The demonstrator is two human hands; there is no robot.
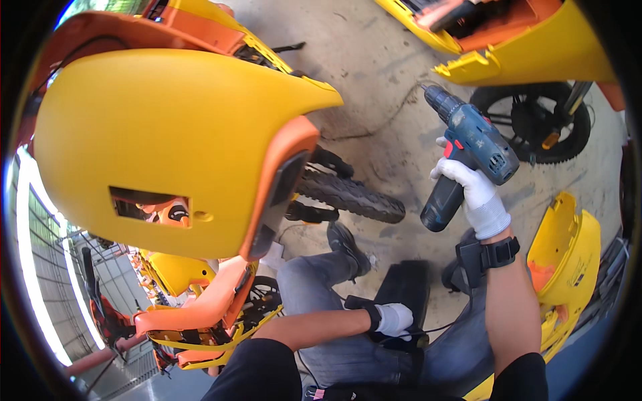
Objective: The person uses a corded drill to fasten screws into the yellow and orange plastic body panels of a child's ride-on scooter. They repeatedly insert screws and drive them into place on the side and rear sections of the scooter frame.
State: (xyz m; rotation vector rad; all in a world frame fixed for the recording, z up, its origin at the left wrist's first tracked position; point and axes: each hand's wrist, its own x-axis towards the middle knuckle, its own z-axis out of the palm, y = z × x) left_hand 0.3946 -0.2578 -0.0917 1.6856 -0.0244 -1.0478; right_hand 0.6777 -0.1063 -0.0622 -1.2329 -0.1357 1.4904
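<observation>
White-gloved fingers of the right hand are wrapped tight around the grip of a blue cordless drill, raised at the right with its chuck pointing up and left toward the far concrete floor. The left hand, also gloved, rests low near the body, fingers curled loosely on a black flat part lying over the knees in grey trousers. A large yellow scooter body panel with an orange edge fills the left; a knobbly tyre lies beyond it

Repair workshop: scooter bodies, concrete floor
</observation>
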